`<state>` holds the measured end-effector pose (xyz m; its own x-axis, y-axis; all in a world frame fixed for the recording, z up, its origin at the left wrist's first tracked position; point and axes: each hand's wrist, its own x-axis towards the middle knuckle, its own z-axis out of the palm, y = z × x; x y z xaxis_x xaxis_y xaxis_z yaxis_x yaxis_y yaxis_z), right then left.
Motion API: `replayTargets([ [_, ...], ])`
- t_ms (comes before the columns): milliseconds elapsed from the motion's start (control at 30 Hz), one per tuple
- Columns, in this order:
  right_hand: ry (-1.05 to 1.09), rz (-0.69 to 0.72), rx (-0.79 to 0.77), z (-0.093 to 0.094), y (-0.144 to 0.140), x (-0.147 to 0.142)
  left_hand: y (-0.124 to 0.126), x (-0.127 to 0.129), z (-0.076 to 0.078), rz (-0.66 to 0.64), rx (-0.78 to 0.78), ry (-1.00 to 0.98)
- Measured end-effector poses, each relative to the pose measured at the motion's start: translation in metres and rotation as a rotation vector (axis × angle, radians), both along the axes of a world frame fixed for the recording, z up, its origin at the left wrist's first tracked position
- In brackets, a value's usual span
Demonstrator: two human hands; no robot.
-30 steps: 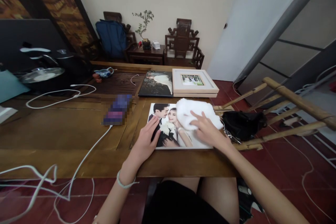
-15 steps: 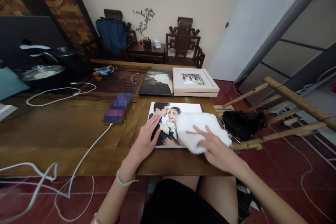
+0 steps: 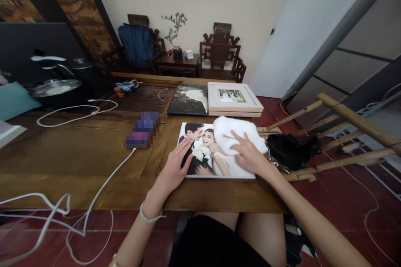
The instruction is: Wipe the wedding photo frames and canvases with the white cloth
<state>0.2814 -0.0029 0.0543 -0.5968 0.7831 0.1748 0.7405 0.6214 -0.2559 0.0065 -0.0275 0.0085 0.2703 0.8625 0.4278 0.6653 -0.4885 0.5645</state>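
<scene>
A large photo print of a couple [image 3: 203, 150] lies flat on the wooden table [image 3: 78, 154] in front of me. My left hand [image 3: 175, 167] rests flat on the print's left edge, fingers spread. My right hand [image 3: 249, 154] presses a fluffy white cloth [image 3: 234, 133] onto the print's upper right corner, fingers extended over the cloth.
Behind the print lie a dark photo panel [image 3: 189, 100] and a white framed picture [image 3: 232, 98]. A phone [image 3: 141, 129] with a white cable sits left of the print. A black bag [image 3: 293, 150] rests on a bamboo rack [image 3: 344, 133] at the right. Kettle and cables occupy the left.
My right hand swept the white cloth down toward the print's near right corner, then back up to the upper right corner. My left hand stayed on the print.
</scene>
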Motion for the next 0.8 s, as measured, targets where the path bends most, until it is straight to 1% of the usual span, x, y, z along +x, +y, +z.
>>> replayTargets([
  [133, -0.029, 0.034, -0.027, 0.005, -0.077, -0.003, 0.000, 0.001, -0.005, 0.015, 0.006, -0.010],
  [200, -0.063, 0.071, -0.045, 0.009, -0.108, -0.008, -0.001, 0.001, -0.007, 0.024, 0.008, -0.008],
  [267, -0.097, 0.111, -0.084, 0.013, -0.127, -0.014, -0.001, 0.002, -0.008, 0.028, 0.008, -0.006],
  [333, -0.112, 0.121, -0.129, 0.017, -0.130, -0.020, -0.001, 0.002, -0.009, 0.031, 0.002, -0.001],
  [367, -0.111, 0.116, -0.149, 0.019, -0.125, -0.023, -0.001, 0.001, -0.009, 0.034, 0.002, -0.001],
  [433, -0.093, 0.098, -0.172, 0.022, -0.102, -0.028, -0.001, 0.001, -0.009, 0.033, 0.001, 0.003],
  [533, -0.047, 0.066, -0.163, 0.022, -0.048, -0.034, -0.001, 0.000, -0.007, 0.018, -0.009, 0.014],
  [667, -0.040, 0.060, -0.142, 0.020, 0.026, -0.041, 0.000, -0.001, -0.003, -0.002, -0.023, 0.034],
  [733, -0.026, 0.036, -0.119, 0.019, 0.049, -0.044, 0.000, -0.001, -0.002, -0.006, -0.026, 0.042],
  [800, -0.016, 0.010, -0.096, 0.019, 0.058, -0.047, 0.000, -0.001, -0.001, -0.007, -0.029, 0.045],
])
